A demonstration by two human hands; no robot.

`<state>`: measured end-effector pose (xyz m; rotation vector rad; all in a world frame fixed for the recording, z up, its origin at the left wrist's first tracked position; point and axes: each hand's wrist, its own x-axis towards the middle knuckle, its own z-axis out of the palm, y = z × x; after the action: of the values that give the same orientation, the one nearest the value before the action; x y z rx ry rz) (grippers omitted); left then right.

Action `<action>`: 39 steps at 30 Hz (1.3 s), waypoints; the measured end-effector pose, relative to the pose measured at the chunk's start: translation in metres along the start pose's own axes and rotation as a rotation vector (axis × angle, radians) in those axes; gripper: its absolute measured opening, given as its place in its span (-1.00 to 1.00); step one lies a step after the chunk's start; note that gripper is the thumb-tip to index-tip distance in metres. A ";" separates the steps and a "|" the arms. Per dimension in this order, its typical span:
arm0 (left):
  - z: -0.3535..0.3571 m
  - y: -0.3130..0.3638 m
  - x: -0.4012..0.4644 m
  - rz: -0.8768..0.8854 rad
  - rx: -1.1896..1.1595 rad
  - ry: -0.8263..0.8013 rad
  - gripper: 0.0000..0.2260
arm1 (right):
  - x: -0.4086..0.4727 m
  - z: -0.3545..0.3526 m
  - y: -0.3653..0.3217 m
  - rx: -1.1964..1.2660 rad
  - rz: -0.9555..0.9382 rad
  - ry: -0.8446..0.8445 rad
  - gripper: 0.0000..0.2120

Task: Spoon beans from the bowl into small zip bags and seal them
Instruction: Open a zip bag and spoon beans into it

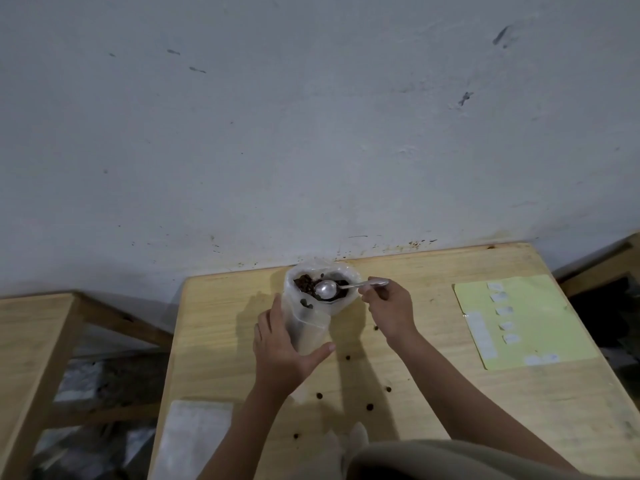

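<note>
Fingers of the right hand [389,311] pinch a spoon [337,288] over the beans [304,284]. Left hand [282,348] curls around the clear bag [311,327] near the worktop's [433,358] far edge; loose beans [347,357] dot its middle.

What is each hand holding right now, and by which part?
The right hand holds the spoon by the far end of its handle, pinched in the fingers. The left hand grips the clear zip bag around its lower side.
</note>
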<state>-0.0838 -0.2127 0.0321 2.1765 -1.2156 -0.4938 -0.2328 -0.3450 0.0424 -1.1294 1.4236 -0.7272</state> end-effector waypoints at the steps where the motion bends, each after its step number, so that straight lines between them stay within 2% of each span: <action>1: 0.000 0.000 0.000 0.010 -0.029 0.012 0.11 | 0.000 0.000 0.001 -0.032 0.016 0.000 -0.90; 4: 0.001 0.003 -0.001 -0.034 -0.127 -0.008 0.15 | -0.001 -0.005 0.004 -0.209 0.007 0.108 -0.55; 5: 0.002 0.005 -0.002 -0.055 -0.161 -0.023 0.16 | -0.005 -0.008 0.003 -0.252 -0.016 0.161 -0.49; 6: 0.001 0.008 -0.002 -0.071 -0.193 -0.035 0.17 | -0.011 -0.012 0.001 -0.266 -0.046 0.207 -0.48; 8: 0.000 0.015 -0.003 -0.092 -0.245 -0.043 0.18 | -0.021 -0.018 -0.002 -0.223 -0.176 0.239 -0.57; 9: -0.001 0.019 -0.003 -0.106 -0.270 -0.044 0.19 | -0.026 -0.021 -0.003 -0.177 -0.237 0.210 -0.67; 11: -0.002 0.026 -0.003 -0.131 -0.313 -0.062 0.20 | -0.038 -0.026 -0.009 -0.069 -0.276 0.039 -0.85; 14: -0.004 0.035 -0.006 -0.111 -0.346 -0.109 0.17 | -0.057 -0.026 -0.015 0.054 -0.234 -0.252 -0.88; 16: -0.005 0.041 -0.010 -0.086 -0.379 -0.145 -0.02 | -0.066 -0.025 -0.014 0.076 -0.235 -0.304 -0.92; 19: -0.006 0.051 -0.021 -0.020 -0.446 -0.127 -0.72 | -0.073 -0.024 -0.007 0.092 -0.246 -0.264 -0.91; 20: -0.005 0.052 -0.025 0.003 -0.456 -0.110 -0.86 | -0.074 -0.025 -0.005 0.092 -0.244 -0.252 -0.88; 21: -0.001 0.052 -0.028 0.019 -0.453 -0.099 -0.88 | -0.076 -0.026 -0.004 0.096 -0.238 -0.237 -0.87; 25: 0.016 0.046 -0.035 -0.046 -0.414 -0.134 -0.87 | -0.079 -0.034 0.011 0.105 -0.191 -0.112 -0.87; 28: 0.028 0.041 -0.035 -0.156 -0.375 -0.203 -0.72 | -0.081 -0.046 0.031 0.040 -0.155 0.055 -0.86; 33: 0.051 0.047 -0.036 -0.161 -0.249 -0.294 -0.55 | -0.081 -0.075 0.059 -0.068 -0.001 0.299 -0.94; 39: 0.085 0.056 -0.029 -0.105 0.030 -0.434 -0.46 | -0.083 -0.102 0.090 -0.197 0.191 0.275 -0.89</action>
<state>-0.1838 -0.2372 0.0055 2.2356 -1.3349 -1.0397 -0.3595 -0.2531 0.0118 -1.0517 1.8421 -0.6333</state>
